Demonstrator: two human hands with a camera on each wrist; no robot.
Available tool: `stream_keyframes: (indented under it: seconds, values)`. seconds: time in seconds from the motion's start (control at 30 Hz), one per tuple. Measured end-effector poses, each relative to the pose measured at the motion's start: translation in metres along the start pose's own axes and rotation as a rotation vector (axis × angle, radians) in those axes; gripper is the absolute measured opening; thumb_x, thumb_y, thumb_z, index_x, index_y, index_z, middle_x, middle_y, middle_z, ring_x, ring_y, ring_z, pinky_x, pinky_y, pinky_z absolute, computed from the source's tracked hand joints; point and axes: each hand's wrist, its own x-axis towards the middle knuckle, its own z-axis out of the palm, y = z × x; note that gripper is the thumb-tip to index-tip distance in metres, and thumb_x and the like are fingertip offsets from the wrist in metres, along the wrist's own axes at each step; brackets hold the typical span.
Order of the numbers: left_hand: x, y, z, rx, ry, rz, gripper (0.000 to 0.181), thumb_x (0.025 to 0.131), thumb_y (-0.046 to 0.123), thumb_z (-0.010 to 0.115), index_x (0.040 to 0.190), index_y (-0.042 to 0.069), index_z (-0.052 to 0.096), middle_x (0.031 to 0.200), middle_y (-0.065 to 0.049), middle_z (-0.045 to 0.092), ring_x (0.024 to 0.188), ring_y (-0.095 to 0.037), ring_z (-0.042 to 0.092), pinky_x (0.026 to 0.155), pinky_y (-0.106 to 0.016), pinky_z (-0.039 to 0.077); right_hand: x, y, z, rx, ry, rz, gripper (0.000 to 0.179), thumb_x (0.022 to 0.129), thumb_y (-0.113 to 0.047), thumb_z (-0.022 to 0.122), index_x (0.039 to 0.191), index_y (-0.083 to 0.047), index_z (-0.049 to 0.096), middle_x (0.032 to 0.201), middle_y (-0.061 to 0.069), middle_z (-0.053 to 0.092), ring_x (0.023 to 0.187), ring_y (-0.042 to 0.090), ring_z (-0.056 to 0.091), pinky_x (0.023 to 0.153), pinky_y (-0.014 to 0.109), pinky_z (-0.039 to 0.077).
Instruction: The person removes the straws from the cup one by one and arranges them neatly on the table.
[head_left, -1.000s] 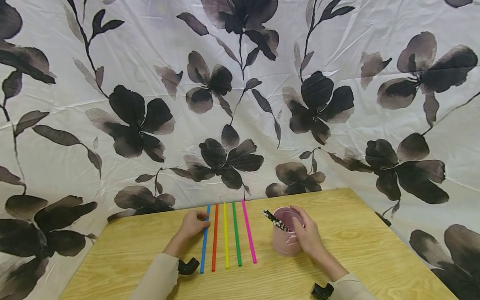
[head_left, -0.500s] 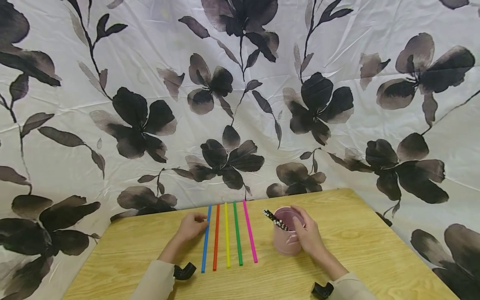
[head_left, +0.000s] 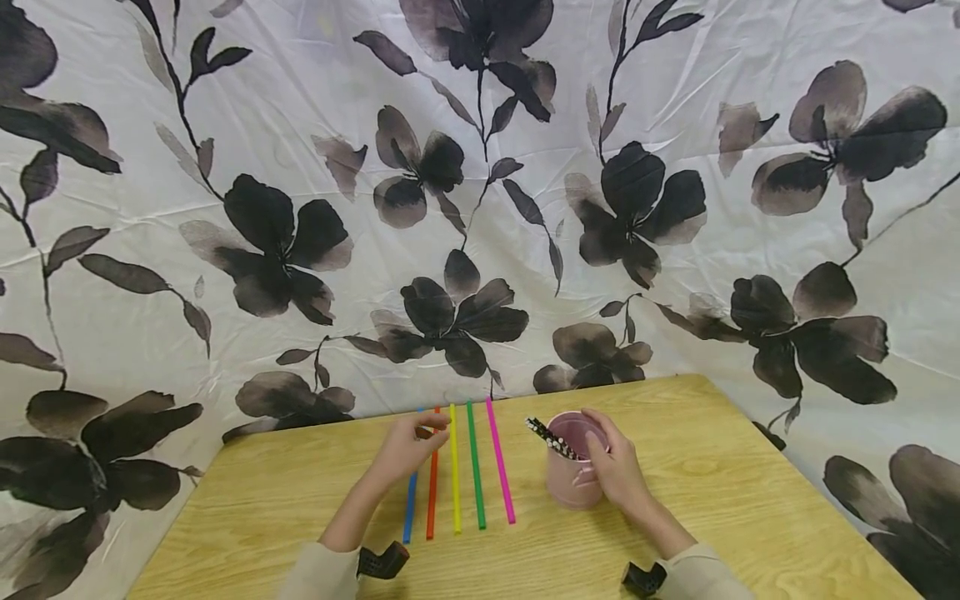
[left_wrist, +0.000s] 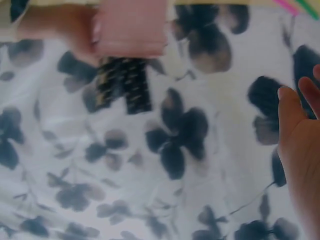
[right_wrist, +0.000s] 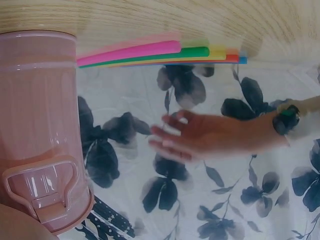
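Observation:
My left hand (head_left: 408, 450) hovers over the tops of a blue straw (head_left: 410, 508) and a red straw (head_left: 431, 508), its loosely bent fingers holding nothing. In the right wrist view the same left hand (right_wrist: 205, 135) is apart from the tabletop. Beside them lie a yellow straw (head_left: 455, 492), a green straw (head_left: 477, 483) and a pink straw (head_left: 501, 475), roughly parallel. With my right hand (head_left: 618, 471) I grip a pink cup (head_left: 572, 487) by its right side and rim. Black straws with white dots (head_left: 551, 439) lean inside it toward the left.
The wooden table (head_left: 660, 433) ends at a white floral cloth (head_left: 465, 208) hanging behind it. A black wrist device (head_left: 382, 560) sits by the left sleeve, another device (head_left: 643, 580) by the right one. The cup has a small handle (right_wrist: 42, 187) on its wall.
My left hand has lifted from beside the blue straw and moved right, over the blue and red straws toward the yellow one. The right hand and cup stay where they were.

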Motion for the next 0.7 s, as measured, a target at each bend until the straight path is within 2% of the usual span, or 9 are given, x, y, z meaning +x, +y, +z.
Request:
stream_keyframes:
  seconds: [0.03,0.1,0.23,0.27,0.37,0.53,0.7]
  values:
    - [-0.002,0.013,0.002,-0.011,-0.017,0.021,0.019,0.082,0.022,0.063,0.1,0.017,0.064,0.099,-0.001,0.062,0.079,-0.018,0.057,0.059,-0.028,0.049,0.0,0.0,0.0,-0.01,0.004,-0.004,0.032,0.09,-0.004,0.046,0.121,-0.012,0.05,0.112,0.017,0.055,0.094,0.029,0.056,0.072,0.031,0.049]
    - [-0.006,0.038,0.007,-0.026,-0.046,0.065,0.019,0.084,0.018,0.062,0.102,0.014,0.064,0.1,-0.004,0.062,0.081,-0.02,0.057,0.06,-0.028,0.049,0.0,-0.001,0.0,0.008,-0.001,0.01,0.032,0.09,-0.005,0.046,0.121,-0.012,0.049,0.112,0.018,0.055,0.087,0.029,0.058,0.067,0.032,0.051]
    - [-0.011,0.078,0.02,-0.096,-0.107,0.086,0.021,0.085,0.01,0.059,0.105,0.007,0.062,0.103,-0.011,0.061,0.084,-0.026,0.057,0.062,-0.03,0.05,0.0,-0.002,0.0,0.016,0.0,0.021,0.032,0.09,-0.005,0.046,0.121,-0.012,0.05,0.112,0.018,0.054,0.086,0.03,0.059,0.065,0.03,0.051]
    - [-0.01,0.081,0.024,-0.113,-0.113,0.094,0.021,0.085,0.01,0.059,0.106,0.007,0.061,0.103,-0.011,0.06,0.084,-0.026,0.057,0.062,-0.029,0.049,0.001,-0.002,-0.001,0.022,-0.001,0.022,0.032,0.09,-0.005,0.046,0.121,-0.012,0.049,0.112,0.019,0.054,0.085,0.031,0.059,0.063,0.03,0.051]
    - [-0.005,0.083,0.038,-0.172,-0.109,0.109,0.024,0.085,0.009,0.059,0.108,0.007,0.06,0.101,-0.012,0.06,0.082,-0.026,0.057,0.063,-0.029,0.05,0.002,-0.001,-0.001,0.003,0.002,-0.003,0.032,0.09,-0.005,0.046,0.122,-0.01,0.049,0.112,0.019,0.054,0.093,0.032,0.056,0.07,0.03,0.05]
    - [0.0,0.083,0.06,-0.259,-0.092,0.145,0.03,0.085,0.009,0.059,0.115,0.007,0.057,0.1,-0.014,0.06,0.08,-0.027,0.058,0.062,-0.028,0.05,0.002,0.0,-0.001,0.007,-0.002,0.008,0.032,0.09,-0.006,0.046,0.122,-0.011,0.049,0.113,0.018,0.054,0.093,0.031,0.056,0.068,0.029,0.051]
    - [0.002,0.087,0.075,-0.331,-0.076,0.17,0.031,0.084,0.007,0.06,0.114,0.006,0.058,0.101,-0.014,0.06,0.082,-0.028,0.059,0.061,-0.028,0.051,0.002,0.002,0.0,-0.008,0.006,0.006,0.032,0.09,-0.005,0.047,0.121,-0.011,0.05,0.112,0.016,0.055,0.095,0.027,0.055,0.074,0.032,0.048]
